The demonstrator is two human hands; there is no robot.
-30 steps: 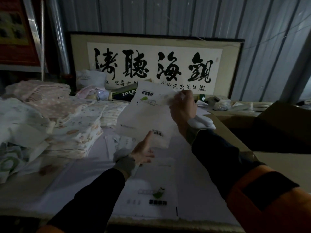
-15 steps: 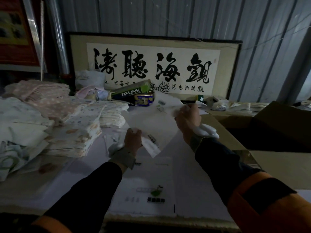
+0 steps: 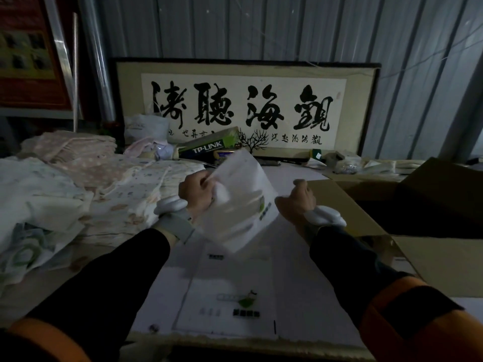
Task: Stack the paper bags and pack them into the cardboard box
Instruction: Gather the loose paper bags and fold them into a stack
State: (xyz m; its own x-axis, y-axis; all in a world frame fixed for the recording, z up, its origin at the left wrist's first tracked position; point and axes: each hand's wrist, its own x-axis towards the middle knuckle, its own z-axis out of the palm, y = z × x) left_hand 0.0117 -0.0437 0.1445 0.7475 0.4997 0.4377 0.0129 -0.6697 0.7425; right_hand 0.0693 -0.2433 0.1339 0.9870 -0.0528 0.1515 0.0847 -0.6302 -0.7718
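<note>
Paper bag [image 3: 240,202], flat, white, left-gripped.

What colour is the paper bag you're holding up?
White, with a green printed mark near one edge: paper bag in the left hand, head view.

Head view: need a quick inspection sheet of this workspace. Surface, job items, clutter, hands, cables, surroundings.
Surface: table covered by flat white printed sheets.
Job's things: paper bag held up, motion-blurred; more bags lying flat below; open cardboard box at right, inside dark.
Clutter: folded fabric piles at left; TP-LINK box at the back.
Hands: left hand grips the bag's upper left edge; right hand fingers curled beside the bag, contact unclear.
Cables: nothing seen.
Surroundings: framed calligraphy leaning on a corrugated wall; dim light.
</note>
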